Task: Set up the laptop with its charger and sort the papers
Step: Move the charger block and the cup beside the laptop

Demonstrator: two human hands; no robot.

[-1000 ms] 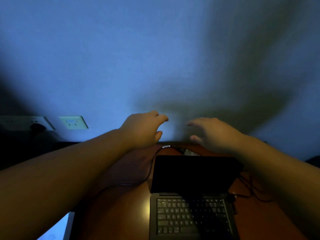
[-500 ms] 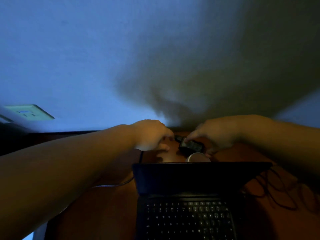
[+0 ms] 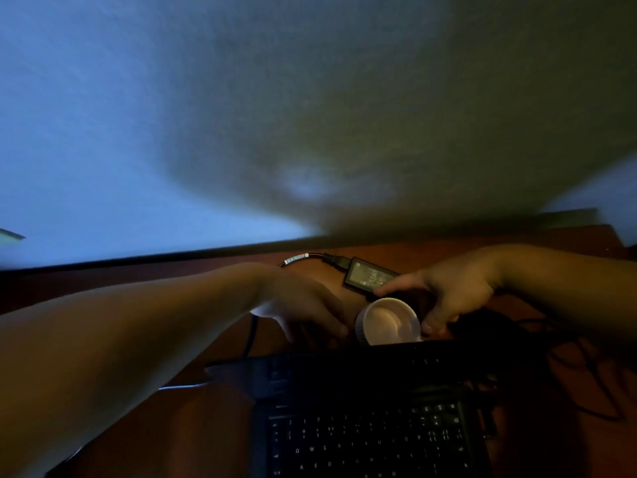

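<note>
The black laptop (image 3: 362, 426) stands open at the bottom of the view, keyboard towards me, its lid edge (image 3: 379, 357) dark. Behind the lid the black charger brick (image 3: 367, 276) lies on the brown table (image 3: 179, 432), its cord (image 3: 310, 257) with a white label running left. My right hand (image 3: 451, 291) holds the brick's right end, index finger along its near edge, thumb curled lower down. My left hand (image 3: 306, 308) reaches behind the lid with relaxed fingers and holds nothing that shows. No papers can be made out.
A small white ramekin (image 3: 387, 322) lies tipped between my two hands, just behind the lid. A tangle of thin black cable (image 3: 586, 374) lies right of the laptop. Another cable (image 3: 253, 336) runs under my left wrist. The wall rises behind the table.
The view has swung right and down, and the wall sockets have slid out at the left. Both hands dropped from the air to the table behind the lid; the right took the brick.
</note>
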